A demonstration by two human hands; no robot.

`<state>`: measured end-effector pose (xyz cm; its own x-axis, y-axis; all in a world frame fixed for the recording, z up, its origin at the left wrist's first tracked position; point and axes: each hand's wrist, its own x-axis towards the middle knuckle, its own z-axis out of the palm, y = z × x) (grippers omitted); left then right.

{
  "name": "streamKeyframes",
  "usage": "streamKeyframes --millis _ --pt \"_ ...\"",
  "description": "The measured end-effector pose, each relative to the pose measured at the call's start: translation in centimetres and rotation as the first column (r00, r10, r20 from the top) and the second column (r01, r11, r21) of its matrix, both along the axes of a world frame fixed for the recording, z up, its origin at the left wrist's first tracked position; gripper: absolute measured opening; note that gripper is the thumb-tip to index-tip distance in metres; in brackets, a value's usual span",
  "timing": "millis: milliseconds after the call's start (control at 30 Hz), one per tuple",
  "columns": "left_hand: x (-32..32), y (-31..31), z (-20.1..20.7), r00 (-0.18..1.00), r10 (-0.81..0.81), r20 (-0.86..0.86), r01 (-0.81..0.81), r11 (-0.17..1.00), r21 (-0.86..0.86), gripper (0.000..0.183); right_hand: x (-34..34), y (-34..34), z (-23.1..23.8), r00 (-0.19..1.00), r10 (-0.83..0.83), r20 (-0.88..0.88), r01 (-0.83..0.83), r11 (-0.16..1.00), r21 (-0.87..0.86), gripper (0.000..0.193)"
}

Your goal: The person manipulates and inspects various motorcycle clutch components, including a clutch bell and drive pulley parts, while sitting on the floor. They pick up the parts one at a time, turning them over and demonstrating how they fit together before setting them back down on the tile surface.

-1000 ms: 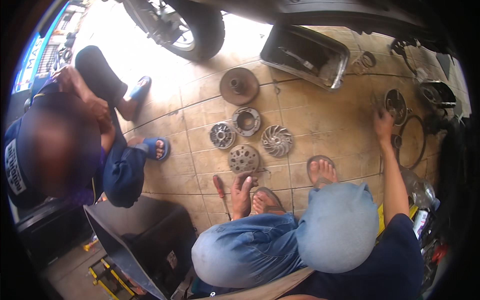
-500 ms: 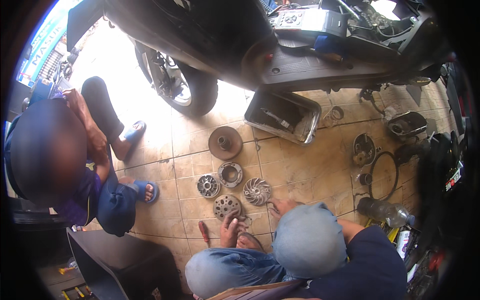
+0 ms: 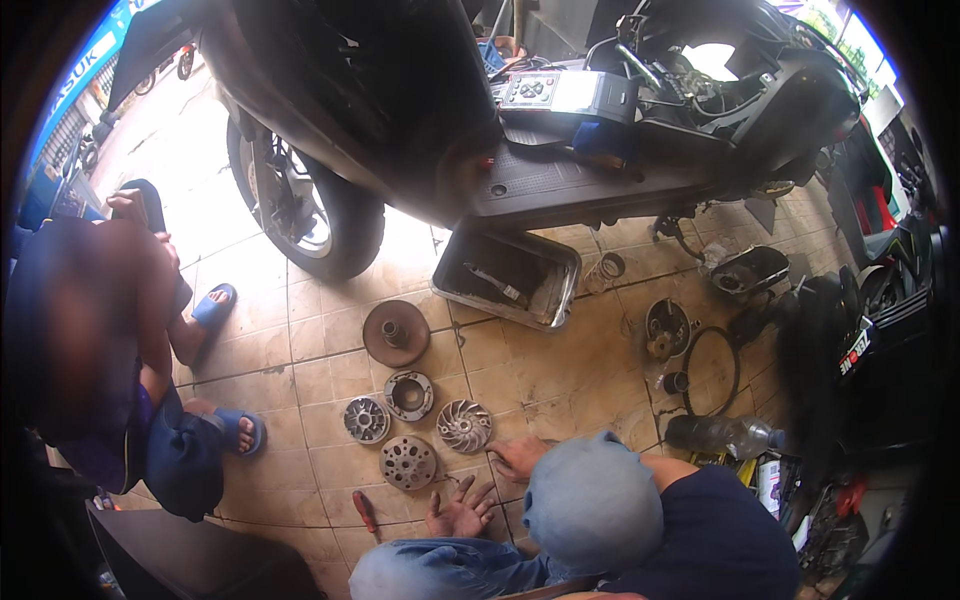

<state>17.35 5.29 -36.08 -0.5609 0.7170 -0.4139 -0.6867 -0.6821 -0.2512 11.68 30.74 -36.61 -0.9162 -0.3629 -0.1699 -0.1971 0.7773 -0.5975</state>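
Note:
My left hand (image 3: 460,513) rests above my jeans with its palm up and fingers spread, holding nothing. It lies just below a round metal plate with holes (image 3: 408,462). My right hand (image 3: 517,458) reaches to the floor beside my knee, fingers stretched toward a finned fan disc (image 3: 464,427); nothing shows in it. Close by lie a slotted round metal part (image 3: 367,420), a metal ring (image 3: 409,396) with a wide central hole, and a brownish pulley disc (image 3: 385,345) with a raised hub. A red-handled screwdriver (image 3: 365,510) is left of my left hand.
A scooter (image 3: 600,185) stands across the far side, over a metal tray (image 3: 570,290) holding a tool. Rightward lie a drive belt (image 3: 738,370), a round housing (image 3: 668,327) and a plastic bottle (image 3: 725,435). Another person (image 3: 170,420) in blue sandals sits at left.
My left hand has drawn back from the holed plate and turned palm up, fingers spread. My right hand stays by the fan disc. The whole view has shifted, with the floor parts lower and further left.

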Motion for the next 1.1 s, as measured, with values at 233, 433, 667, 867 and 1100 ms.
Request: streamKeyframes --millis 233,433,667,867,1100 --pt "0.5 -0.6 -1.0 0.997 0.072 0.013 -0.073 0.98 0.184 0.084 0.1 -0.5 -0.6 0.999 -0.038 0.004 0.039 0.999 -0.008 0.039" --pt "-0.9 -0.3 0.0 1.0 0.023 -0.013 -0.021 0.991 0.133 0.084 -0.7 0.1 1.2 0.998 -0.054 0.031 0.055 0.998 -0.021 0.039" --pt "-0.5 -0.7 0.2 0.999 0.038 0.025 -0.04 0.994 0.105 0.084 -0.6 -0.5 1.4 0.996 -0.059 0.062 0.06 0.998 -0.011 0.039" --pt "-0.8 0.1 0.8 1.0 0.029 0.007 -0.03 0.991 0.133 0.083 -0.3 0.2 1.2 0.994 -0.069 0.082 0.067 0.997 0.026 0.04" --pt "-0.1 -0.9 -0.7 0.994 -0.016 -0.111 0.014 1.0 -0.021 0.082 -0.4 -0.3 2.3 0.911 -0.325 0.253 0.344 0.938 -0.033 0.044"
